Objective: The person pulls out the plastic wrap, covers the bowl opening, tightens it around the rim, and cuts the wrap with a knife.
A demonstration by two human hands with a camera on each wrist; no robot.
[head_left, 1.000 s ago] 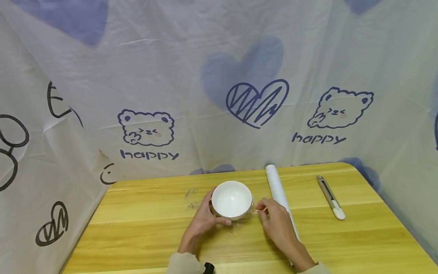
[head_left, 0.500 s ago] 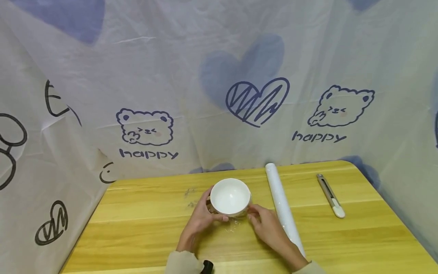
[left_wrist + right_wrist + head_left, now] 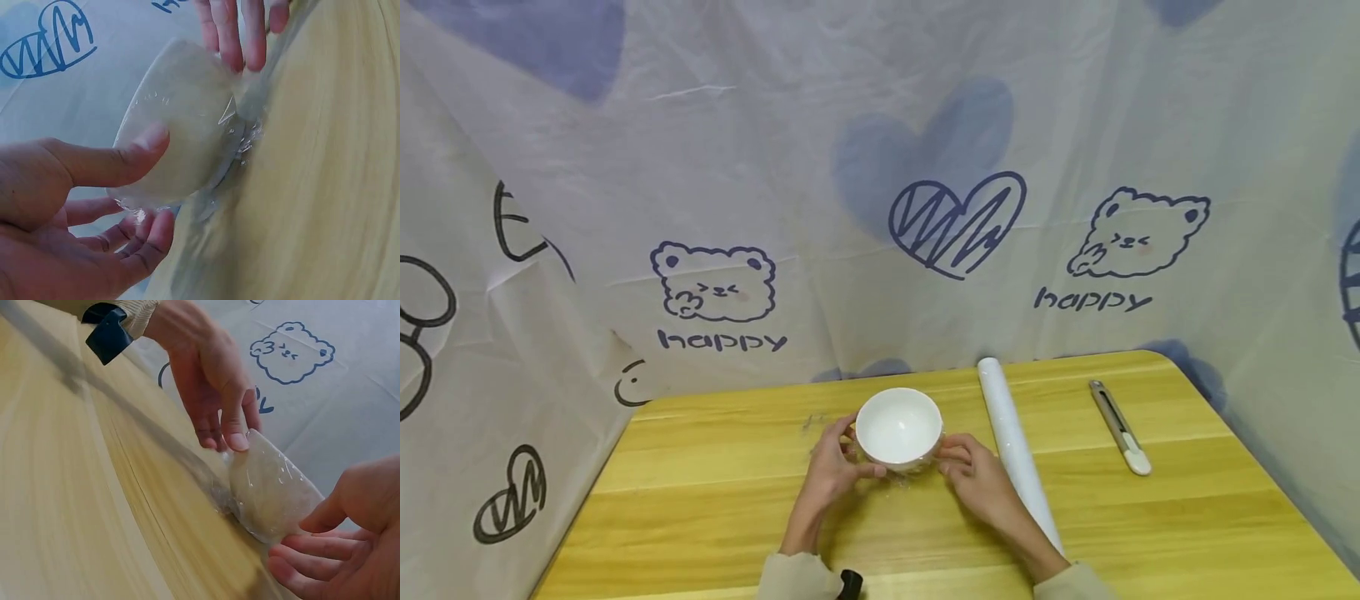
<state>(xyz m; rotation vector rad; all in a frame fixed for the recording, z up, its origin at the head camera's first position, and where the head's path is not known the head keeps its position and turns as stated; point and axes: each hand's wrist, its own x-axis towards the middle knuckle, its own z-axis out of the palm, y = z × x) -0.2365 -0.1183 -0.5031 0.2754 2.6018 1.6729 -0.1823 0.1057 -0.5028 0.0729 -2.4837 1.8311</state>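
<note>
A white bowl stands upright on the table, its mouth facing up. Clear, crinkled plastic wrap clings to its outer wall and bunches around the base; I cannot tell whether it covers the mouth. My left hand holds the bowl from the left, the thumb on its near wall and the fingers round the far side. On the right, my right hand holds the wrapped bowl low down, with its thumb against the wall and its fingers by the base.
A long white roll lies just right of the right hand, partly behind that forearm. Farther right is a utility knife. The wooden table is enclosed by a printed cloth. Small wrap scraps or marks show left of the bowl.
My right hand has moved left from the loose wrap beside the bowl to the bowl's right side. The left hand keeps its hold, and its fingers have shifted slightly. The roll and knife stay put.
</note>
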